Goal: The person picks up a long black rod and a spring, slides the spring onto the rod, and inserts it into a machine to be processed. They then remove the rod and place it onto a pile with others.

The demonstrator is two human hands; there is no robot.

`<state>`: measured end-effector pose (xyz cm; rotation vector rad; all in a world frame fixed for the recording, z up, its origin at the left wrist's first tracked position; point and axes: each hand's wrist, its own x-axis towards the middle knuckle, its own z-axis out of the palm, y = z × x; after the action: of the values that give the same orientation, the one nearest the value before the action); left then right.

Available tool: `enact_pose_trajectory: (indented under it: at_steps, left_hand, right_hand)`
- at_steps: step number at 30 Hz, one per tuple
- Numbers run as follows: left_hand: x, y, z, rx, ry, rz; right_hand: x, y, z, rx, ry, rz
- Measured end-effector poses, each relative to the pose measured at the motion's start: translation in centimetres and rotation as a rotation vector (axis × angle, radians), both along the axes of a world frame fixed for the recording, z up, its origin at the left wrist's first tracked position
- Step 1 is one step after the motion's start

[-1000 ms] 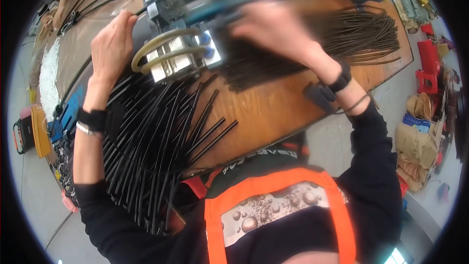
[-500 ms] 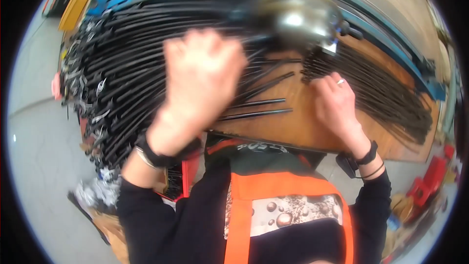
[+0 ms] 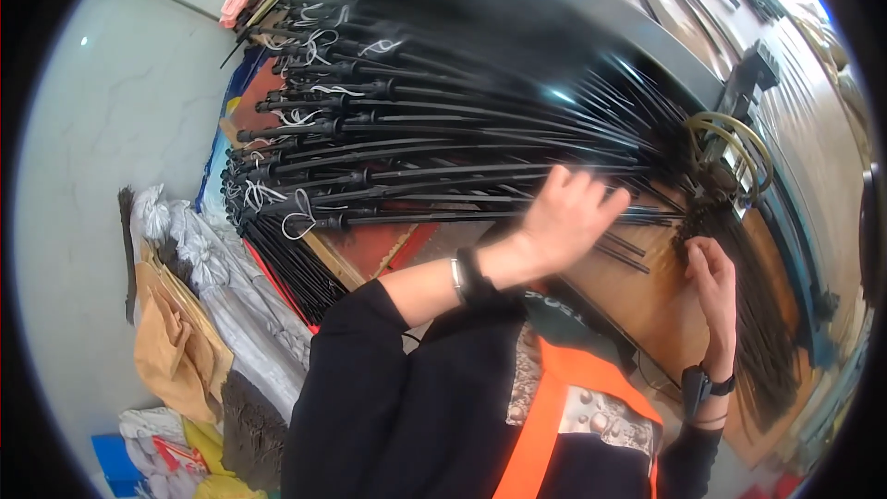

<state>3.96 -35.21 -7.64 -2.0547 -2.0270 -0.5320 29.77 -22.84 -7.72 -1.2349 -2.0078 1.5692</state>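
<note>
Several long black cables [image 3: 397,171], with white ties near their left ends, fan out across the bench. My left hand [image 3: 568,222] is over their nearer right part, fingers bent but apart, and nothing shows held in it. My right hand [image 3: 711,282] is at the near end of a bundle of thin dark rods [image 3: 762,351]. Its thumb and fingertips are closed at the bundle's end; what they pinch is too small to make out. Just beyond the right hand is a dark metal fixture [image 3: 716,180] with a curved yellowish tube [image 3: 744,134].
Beneath lies a brown wooden bench top [image 3: 647,314]. To the left, grey plastic wrapping [image 3: 254,323] and brown paper [image 3: 176,351] lie on the pale floor [image 3: 120,120]. A blue rail [image 3: 790,259] runs along the right side.
The view has swung left, bringing more floor and wrapping into sight. My left hand has dropped from above the cables to their right ends. My right hand stays by the rod bundle's end.
</note>
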Motion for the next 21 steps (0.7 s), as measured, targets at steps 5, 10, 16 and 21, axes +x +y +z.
enact_pose_trajectory:
  at_steps: [5,10,16,21]
  left_hand:
    - [-0.4,-0.6,0.9,0.124,0.093,-0.097]
    - [1.0,-0.4,2.8,0.143,0.056,-0.162]
    - [3.8,1.6,4.2,-0.132,-0.047,-0.204]
    - [8.3,4.7,6.0,-0.233,-0.124,-0.253]
  right_hand:
    - [-0.1,0.1,0.0,0.01,-0.013,-0.001]
    - [0.4,0.4,0.0,0.013,0.11,-0.071]
    - [1.3,2.8,2.1,0.069,0.178,-0.077]
    - [5.5,5.0,2.1,0.022,0.349,-0.08]
